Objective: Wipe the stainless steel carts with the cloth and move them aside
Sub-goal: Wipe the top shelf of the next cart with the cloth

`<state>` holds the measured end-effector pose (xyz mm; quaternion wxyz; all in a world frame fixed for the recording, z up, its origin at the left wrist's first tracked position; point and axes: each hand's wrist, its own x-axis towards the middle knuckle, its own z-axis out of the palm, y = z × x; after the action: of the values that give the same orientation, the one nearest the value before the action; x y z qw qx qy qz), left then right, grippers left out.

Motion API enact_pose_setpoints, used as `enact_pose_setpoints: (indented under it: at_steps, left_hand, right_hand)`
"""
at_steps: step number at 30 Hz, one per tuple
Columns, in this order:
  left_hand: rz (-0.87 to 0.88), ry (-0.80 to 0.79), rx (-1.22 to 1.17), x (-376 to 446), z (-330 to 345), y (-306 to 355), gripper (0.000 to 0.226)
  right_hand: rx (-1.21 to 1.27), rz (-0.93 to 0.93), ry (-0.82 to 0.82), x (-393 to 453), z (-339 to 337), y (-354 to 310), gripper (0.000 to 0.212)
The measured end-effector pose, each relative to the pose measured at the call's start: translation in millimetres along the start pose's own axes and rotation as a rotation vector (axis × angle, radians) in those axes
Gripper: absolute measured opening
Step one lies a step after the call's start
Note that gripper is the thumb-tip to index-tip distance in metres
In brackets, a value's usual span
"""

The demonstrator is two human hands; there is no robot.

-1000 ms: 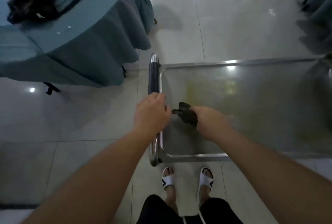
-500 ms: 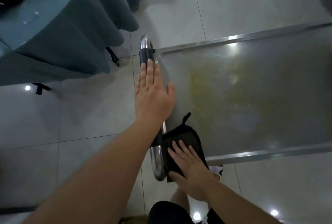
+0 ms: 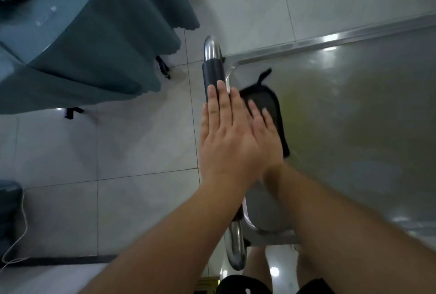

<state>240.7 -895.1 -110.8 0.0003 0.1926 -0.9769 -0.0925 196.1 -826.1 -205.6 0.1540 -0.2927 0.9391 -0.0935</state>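
Note:
The stainless steel cart (image 3: 354, 109) fills the right half of the view, its flat top shiny with a yellowish tint. Its handle bar (image 3: 212, 69), steel with a black sleeve, runs along the cart's left end. A black cloth (image 3: 269, 102) lies flat on the top near the far left corner. My right hand (image 3: 264, 133) presses on the cloth with straight fingers. My left hand (image 3: 226, 135) lies flat with straight fingers over the handle, partly covering the right hand.
A round table with a blue-grey drape (image 3: 89, 41) stands at the upper left, close to the cart's handle. A white cable (image 3: 20, 234) trails on the tiled floor at the lower left. My feet are below the cart's near edge.
My right hand has slid the cloth from the cart's near left corner toward the far left corner. My left hand stays flat over the handle. The view has shifted slightly.

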Motion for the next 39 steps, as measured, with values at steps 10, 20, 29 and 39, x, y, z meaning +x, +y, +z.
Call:
enact_pose_setpoints:
  at_steps: [10, 20, 29, 39]
  left_hand:
    - [-0.001, -0.033, 0.004, 5.6, -5.7, 5.6, 0.07]
    - [0.049, -0.102, 0.043, 7.0, -10.2, 6.2, 0.071]
    - [0.04, -0.092, 0.076, 6.1, -9.2, 4.7, 0.07]
    - [0.003, -0.062, 0.119, 8.2, -6.0, 8.3, 0.071]
  right_hand:
    - [-0.055, 0.001, -0.054, 117.1, -30.4, 31.6, 0.067]
    - [-0.02, -0.023, 0.036, -118.1, 25.7, 46.3, 0.071]
    - [-0.079, -0.01, 0.022, -170.3, 35.0, 106.6, 0.071]
    - [-0.011, 0.092, 0.072, 50.6, -29.3, 117.5, 0.075]
